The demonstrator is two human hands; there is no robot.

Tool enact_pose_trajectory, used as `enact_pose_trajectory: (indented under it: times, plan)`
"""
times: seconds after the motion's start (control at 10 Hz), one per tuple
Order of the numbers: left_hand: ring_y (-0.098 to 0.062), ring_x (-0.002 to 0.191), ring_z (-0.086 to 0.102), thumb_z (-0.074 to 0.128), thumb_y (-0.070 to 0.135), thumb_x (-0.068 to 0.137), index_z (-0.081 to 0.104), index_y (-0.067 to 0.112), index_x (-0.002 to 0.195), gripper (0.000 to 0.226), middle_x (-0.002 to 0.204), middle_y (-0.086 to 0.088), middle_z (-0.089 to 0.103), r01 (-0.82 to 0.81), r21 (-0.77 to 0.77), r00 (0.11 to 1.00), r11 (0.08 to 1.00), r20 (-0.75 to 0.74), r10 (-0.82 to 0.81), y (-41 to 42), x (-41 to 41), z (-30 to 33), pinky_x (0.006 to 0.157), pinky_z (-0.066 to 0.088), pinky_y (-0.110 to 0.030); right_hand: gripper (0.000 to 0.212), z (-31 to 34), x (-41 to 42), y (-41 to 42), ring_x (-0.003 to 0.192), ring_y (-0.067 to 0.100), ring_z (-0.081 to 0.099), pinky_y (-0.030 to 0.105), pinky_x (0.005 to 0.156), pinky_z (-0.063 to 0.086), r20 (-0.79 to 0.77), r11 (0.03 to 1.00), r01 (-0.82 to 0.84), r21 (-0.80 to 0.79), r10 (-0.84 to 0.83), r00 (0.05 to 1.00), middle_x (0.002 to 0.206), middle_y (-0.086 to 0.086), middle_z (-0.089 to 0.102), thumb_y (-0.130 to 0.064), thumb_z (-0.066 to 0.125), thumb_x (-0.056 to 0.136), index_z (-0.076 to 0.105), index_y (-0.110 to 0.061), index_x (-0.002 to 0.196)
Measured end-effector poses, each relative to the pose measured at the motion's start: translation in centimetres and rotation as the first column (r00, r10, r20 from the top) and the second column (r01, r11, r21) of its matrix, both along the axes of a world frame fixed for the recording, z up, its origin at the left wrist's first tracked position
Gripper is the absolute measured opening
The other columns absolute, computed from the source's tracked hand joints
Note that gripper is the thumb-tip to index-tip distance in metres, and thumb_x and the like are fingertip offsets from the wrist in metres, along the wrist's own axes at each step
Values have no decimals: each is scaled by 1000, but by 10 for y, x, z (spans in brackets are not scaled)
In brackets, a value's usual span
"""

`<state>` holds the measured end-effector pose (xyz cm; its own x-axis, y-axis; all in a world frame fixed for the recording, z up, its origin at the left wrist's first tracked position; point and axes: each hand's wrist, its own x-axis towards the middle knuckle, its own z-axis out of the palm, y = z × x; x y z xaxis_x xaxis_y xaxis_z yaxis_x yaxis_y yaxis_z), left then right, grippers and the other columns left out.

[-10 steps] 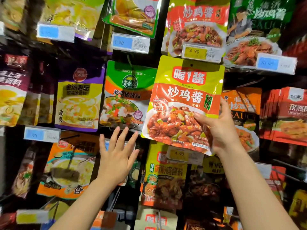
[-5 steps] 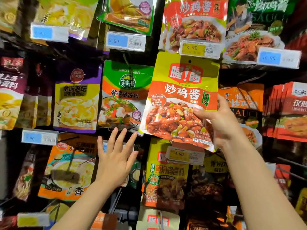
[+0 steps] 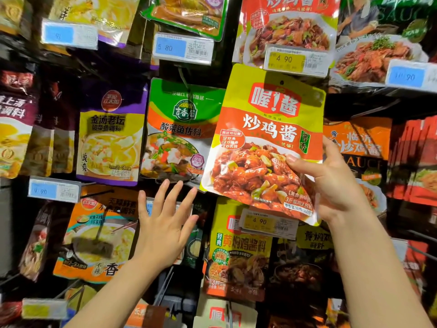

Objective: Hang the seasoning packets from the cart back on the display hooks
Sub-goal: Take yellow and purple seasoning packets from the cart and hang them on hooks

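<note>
One packet [image 3: 264,147] is up by the yellow price tag [image 3: 295,59], not yet on a hook. Our right hand [image 3: 331,183] pinches it with its fingers [image 3: 305,165]. Our left hand [image 3: 163,223] is spread, holding nothing. We can't see the cart.

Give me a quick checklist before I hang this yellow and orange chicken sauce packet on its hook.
1. Grip: right hand pinches the yellow and orange chicken sauce packet at its lower right edge: ok.
2. Hang hole at packet top unobstructed: ok.
3. Matching product: same design hangs above, behind the yellow 4.90 price tag: ok.
4. Hook tip location: cannot tell.
5. Packet straight: tilted, not ok.
6. Left hand free to steady: ok.
</note>
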<state>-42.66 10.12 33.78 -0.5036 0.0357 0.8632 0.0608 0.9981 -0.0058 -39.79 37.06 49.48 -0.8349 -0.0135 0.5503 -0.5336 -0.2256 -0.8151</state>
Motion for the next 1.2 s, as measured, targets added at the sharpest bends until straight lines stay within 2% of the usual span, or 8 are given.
enact_pose_trajectory:
  times: [0.3,0.5,0.6,0.8,0.9,1.0,1.1,1.2]
  plan:
    - [-30,146,24,15,53,103,31,29,151,55,154,-8,37,-3,3,1000,1000,25,3,0,3,1,117,-4,-56,69,10,-4,-4,97,23,70,40,67,59,5,997,73,17,-73,997,111,1,69,3,69,84,41,-25,141]
    - [-30,146,23,16,53,103,29,30,150,55,154,-7,36,10,13,1000,1000,21,-10,1,3,0,117,-6,-55,65,-2,-7,-4,99,25,69,43,72,59,24,994,100,42,-101,995,110,-1,68,3,69,84,43,-29,135]
    - [-30,145,24,16,54,103,29,31,150,55,154,-7,36,13,15,1000,1000,9,-13,0,2,1,117,-2,-57,62,-1,-9,-3,93,20,71,38,65,58,20,994,99,41,-100,995,108,-2,69,1,69,84,44,-33,129]
    - [-29,145,23,15,54,103,28,31,151,55,154,-5,33,7,10,1000,1000,7,-7,2,3,0,116,-1,-57,68,1,-39,-6,92,19,69,38,66,57,49,981,165,103,-170,984,109,-2,67,3,70,84,39,-29,136]
    - [-29,146,22,14,53,103,28,31,151,55,154,-4,32,9,18,1000,1000,8,-9,1,4,-1,117,-3,-56,73,4,-75,-16,104,32,64,53,82,56,86,933,286,220,-311,947,122,9,60,-5,74,83,32,-24,140]
    - [-29,145,24,14,54,103,29,32,151,55,153,-4,35,13,14,1000,1000,3,-13,2,4,-2,117,-4,-55,54,5,-112,-23,109,39,60,49,92,51,-9,779,441,446,-489,872,124,19,60,-16,73,84,40,-15,127]
    - [-29,145,24,15,54,103,30,31,151,55,153,-5,37,7,13,1000,1000,1,-7,1,2,-2,117,-3,-55,44,9,-137,-26,116,41,56,42,92,46,-79,619,483,620,-563,823,130,25,57,-14,59,95,42,-7,134]
    - [-29,145,24,15,54,103,30,31,150,55,153,-6,37,5,17,1000,1000,3,-5,-1,1,-2,117,-2,-56,76,8,-157,-21,119,42,53,41,93,44,-123,588,485,648,-548,828,135,25,52,-10,55,95,9,-13,155]
